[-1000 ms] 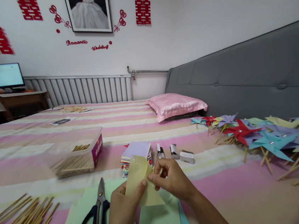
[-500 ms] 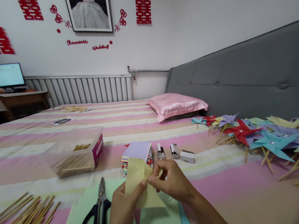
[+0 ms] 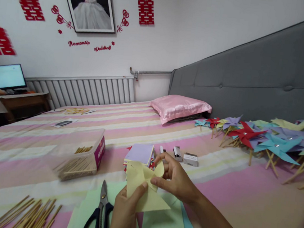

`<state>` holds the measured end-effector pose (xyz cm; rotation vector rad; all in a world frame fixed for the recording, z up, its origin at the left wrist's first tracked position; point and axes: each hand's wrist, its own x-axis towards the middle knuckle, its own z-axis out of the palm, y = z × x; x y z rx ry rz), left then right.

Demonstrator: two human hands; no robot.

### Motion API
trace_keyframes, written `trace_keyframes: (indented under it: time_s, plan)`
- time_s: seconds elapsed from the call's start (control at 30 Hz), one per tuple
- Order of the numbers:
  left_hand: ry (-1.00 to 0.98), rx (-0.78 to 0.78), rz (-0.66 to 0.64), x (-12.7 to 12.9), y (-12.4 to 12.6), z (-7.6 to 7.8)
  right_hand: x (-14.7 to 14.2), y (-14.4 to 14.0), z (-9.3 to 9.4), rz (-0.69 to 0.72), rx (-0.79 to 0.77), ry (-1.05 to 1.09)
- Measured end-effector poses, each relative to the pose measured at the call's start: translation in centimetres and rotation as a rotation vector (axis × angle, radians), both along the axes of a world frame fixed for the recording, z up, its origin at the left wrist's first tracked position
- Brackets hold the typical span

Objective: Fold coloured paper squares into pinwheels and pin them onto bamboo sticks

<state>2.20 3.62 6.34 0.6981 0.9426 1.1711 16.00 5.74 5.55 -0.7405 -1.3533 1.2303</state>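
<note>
Both my hands hold a pale yellow paper sheet [image 3: 144,191] above a striped bed. My left hand [image 3: 125,212] pinches its lower left part with the thumb on top. My right hand [image 3: 173,179] bends an upper corner of the sheet inward. Green and blue paper sheets [image 3: 164,227] lie flat below the hands. Black-handled scissors [image 3: 100,212] rest just left of my left hand. A stack of coloured paper squares [image 3: 139,154] with a lilac top sits right behind the yellow sheet.
A clear box of wooden sticks [image 3: 80,157] stands to the left; loose sticks [image 3: 29,217] lie at the bottom left. Small staple boxes [image 3: 185,157] lie behind my right hand. Several finished pinwheels [image 3: 269,139] cover the right side. A pink pillow [image 3: 179,108] lies against the grey headboard.
My right hand has lifted a corner of the yellow sheet and folded it toward the middle; the sheet now spreads wider. My left hand stays in place.
</note>
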Motion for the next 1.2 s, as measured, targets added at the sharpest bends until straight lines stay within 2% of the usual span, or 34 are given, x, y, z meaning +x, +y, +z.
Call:
trace_keyframes:
  time_s: [0.3, 0.53, 0.63, 0.8, 1.0, 1.2]
  plan:
    - [0.073, 0.065, -0.053, 0.1, -0.1, -0.4, 0.2, 0.1, -0.2, 0.053, -0.018, 0.061]
    - [-0.023, 0.074, -0.157, -0.1, -0.3, 0.3, 1.5, 0.2, 0.2, 0.139, -0.131, 0.094]
    - [-0.001, 0.051, -0.164, -0.1, -0.3, 0.3, 1.8, -0.1, 0.5, 0.147, -0.175, 0.071]
    - [0.073, 0.019, -0.151, -0.1, 0.1, -0.5, 1.8, -0.1, 0.2, 0.183, -0.171, 0.037]
    - [0.157, 0.07, -0.11, 0.0, 0.6, -1.4, 1.9, 0.0, -0.3, 0.196, -0.158, 0.018]
    - [0.178, 0.105, -0.088, 0.1, 0.8, -1.5, 1.7, 0.1, -0.3, 0.208, -0.12, 0.002]
